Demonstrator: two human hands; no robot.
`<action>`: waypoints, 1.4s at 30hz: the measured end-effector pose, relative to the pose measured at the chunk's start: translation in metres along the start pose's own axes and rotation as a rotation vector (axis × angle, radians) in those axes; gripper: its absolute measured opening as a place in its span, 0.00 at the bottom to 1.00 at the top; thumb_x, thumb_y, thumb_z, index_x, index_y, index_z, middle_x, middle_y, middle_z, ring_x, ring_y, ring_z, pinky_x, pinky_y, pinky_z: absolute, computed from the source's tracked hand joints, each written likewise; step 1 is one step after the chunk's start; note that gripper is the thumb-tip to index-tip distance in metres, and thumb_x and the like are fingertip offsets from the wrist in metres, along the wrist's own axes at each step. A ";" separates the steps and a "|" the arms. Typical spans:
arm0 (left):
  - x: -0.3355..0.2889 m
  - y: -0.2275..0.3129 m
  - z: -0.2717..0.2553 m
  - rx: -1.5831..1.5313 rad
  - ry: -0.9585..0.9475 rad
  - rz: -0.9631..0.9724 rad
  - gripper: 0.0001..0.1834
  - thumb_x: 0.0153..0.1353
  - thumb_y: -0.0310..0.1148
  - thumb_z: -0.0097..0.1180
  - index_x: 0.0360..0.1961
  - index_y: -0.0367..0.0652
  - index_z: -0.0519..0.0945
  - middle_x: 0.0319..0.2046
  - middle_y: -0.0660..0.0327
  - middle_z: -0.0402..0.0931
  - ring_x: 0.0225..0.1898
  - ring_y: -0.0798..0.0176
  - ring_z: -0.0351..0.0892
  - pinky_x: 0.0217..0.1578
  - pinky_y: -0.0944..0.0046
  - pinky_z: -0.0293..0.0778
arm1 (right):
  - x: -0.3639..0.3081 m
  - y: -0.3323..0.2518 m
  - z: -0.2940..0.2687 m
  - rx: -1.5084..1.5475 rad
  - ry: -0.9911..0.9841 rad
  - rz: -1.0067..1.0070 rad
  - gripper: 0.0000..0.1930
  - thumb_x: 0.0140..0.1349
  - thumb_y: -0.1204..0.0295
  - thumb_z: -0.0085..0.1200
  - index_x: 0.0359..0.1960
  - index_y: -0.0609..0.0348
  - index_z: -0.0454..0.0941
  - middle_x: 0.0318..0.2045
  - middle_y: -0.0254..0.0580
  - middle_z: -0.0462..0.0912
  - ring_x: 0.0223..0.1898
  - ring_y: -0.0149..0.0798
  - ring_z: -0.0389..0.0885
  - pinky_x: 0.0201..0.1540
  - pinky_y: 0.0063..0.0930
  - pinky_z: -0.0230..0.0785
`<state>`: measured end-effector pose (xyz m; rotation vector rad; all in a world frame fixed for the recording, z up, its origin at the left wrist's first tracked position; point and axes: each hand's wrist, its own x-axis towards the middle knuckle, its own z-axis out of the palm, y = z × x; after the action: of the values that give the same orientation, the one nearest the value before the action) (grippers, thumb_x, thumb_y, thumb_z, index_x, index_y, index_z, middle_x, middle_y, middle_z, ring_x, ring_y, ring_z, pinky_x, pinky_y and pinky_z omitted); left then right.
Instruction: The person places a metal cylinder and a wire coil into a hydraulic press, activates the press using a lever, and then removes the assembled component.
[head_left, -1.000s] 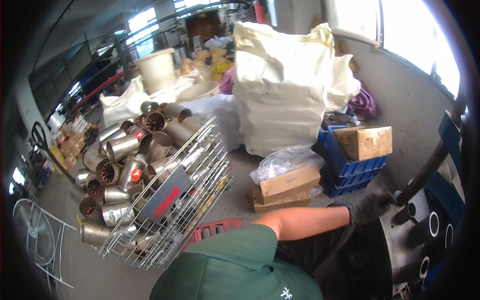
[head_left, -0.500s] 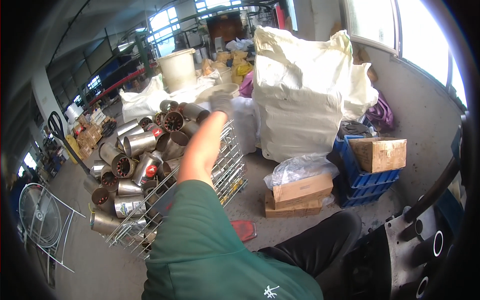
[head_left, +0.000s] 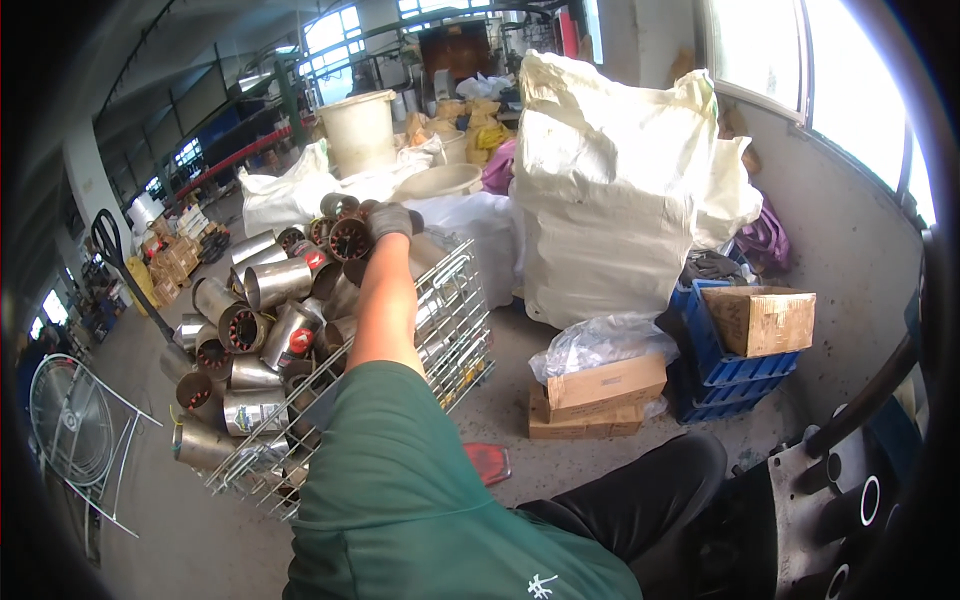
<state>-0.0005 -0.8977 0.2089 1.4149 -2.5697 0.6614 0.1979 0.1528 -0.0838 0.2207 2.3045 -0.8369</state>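
Note:
My left hand, in a grey glove, reaches far forward to the back of a heap of metal cylinders. Its fingers are closed over the end of one cylinder there, which the glove mostly hides. Several cylinders show dark toothed rings inside, and some carry red labels. A wire mesh cage holds the heap; my bare forearm passes over its near side. My right hand is out of view.
White bulk sacks stand beyond the cage. Cardboard boxes with clear plastic lie on the floor, beside stacked blue crates. A wire-guarded fan stands at left; a metal machine with tubes is at right.
My left hand has moved left and slightly down, from above the cage's back corner onto a cylinder at the heap's far side. The view has shifted slightly.

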 end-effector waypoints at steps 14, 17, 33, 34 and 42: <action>0.010 0.056 -0.088 -0.613 0.310 -0.005 0.21 0.71 0.45 0.55 0.58 0.45 0.79 0.51 0.47 0.88 0.54 0.44 0.88 0.54 0.46 0.81 | -0.047 -0.016 -0.003 -0.177 0.051 -0.099 0.20 0.76 0.71 0.56 0.68 0.60 0.77 0.68 0.56 0.78 0.67 0.48 0.77 0.68 0.41 0.72; 0.013 0.129 -0.108 -0.882 0.399 0.133 0.17 0.69 0.42 0.53 0.52 0.47 0.83 0.49 0.45 0.87 0.54 0.40 0.86 0.54 0.44 0.80 | -0.076 -0.022 -0.004 -0.356 0.054 -0.179 0.20 0.77 0.71 0.55 0.67 0.60 0.77 0.69 0.57 0.77 0.67 0.49 0.77 0.69 0.41 0.71; -0.565 0.440 -0.280 -1.887 -1.211 1.597 0.18 0.68 0.35 0.60 0.57 0.42 0.82 0.33 0.64 0.82 0.25 0.72 0.77 0.22 0.71 0.71 | -0.093 -0.138 0.006 0.706 0.547 -0.595 0.22 0.75 0.60 0.60 0.63 0.61 0.82 0.58 0.45 0.86 0.62 0.43 0.82 0.70 0.38 0.70; -0.603 0.420 -0.294 -1.663 -1.262 1.655 0.17 0.70 0.35 0.60 0.57 0.42 0.82 0.37 0.64 0.84 0.31 0.70 0.80 0.29 0.71 0.75 | -0.095 -0.126 0.010 0.737 0.597 -0.536 0.22 0.75 0.60 0.60 0.63 0.61 0.82 0.58 0.45 0.86 0.62 0.43 0.82 0.70 0.38 0.70; -0.766 0.416 -0.212 -1.659 -1.198 2.230 0.21 0.73 0.26 0.58 0.66 0.45 0.75 0.54 0.58 0.82 0.54 0.63 0.83 0.55 0.59 0.82 | -0.105 -0.093 0.014 2.432 -0.065 -0.909 0.43 0.71 0.50 0.62 0.79 0.55 0.58 0.72 0.43 0.72 0.70 0.44 0.72 0.76 0.43 0.63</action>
<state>0.0559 -0.0219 0.0239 1.5080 1.4821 1.6172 0.2514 0.0781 0.0234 0.0605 -0.1027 -3.2861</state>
